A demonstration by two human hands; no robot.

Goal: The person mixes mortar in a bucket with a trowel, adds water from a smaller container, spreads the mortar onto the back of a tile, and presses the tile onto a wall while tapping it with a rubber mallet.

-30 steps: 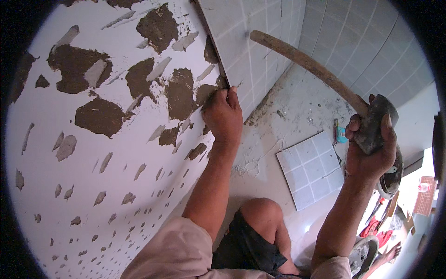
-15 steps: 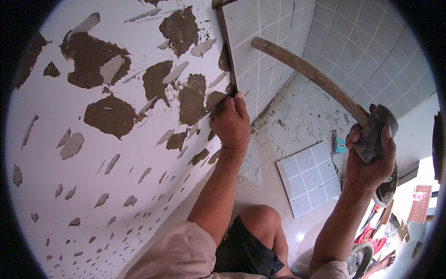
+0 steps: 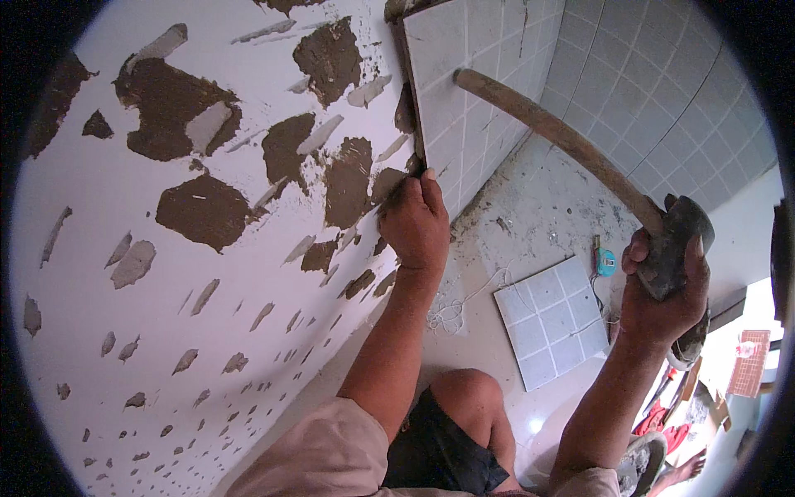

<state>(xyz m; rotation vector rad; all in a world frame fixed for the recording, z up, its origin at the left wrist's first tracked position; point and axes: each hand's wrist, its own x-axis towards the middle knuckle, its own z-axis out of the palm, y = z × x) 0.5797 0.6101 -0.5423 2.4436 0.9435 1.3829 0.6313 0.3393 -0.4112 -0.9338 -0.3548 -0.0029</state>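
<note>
The white plastered wall, chipped and patched with brown mortar, takes up the left. Against it stands the large grey gridded wall tile, its lower left edge steadied by the left hand, fingertips pressed there. The right hand is clenched on the dark head of a wooden-handled hammer. Tapping gently with the handle end, near the supported edge, would probably seat the tile without cracking it.

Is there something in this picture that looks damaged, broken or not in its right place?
Yes. The white wall is chipped all over, with brown patches where its coat is gone. A loose tile lies flat on the dusty floor. The left hand rests at the tiled wall's edge; the right hand grips a hammer by its head.
</note>
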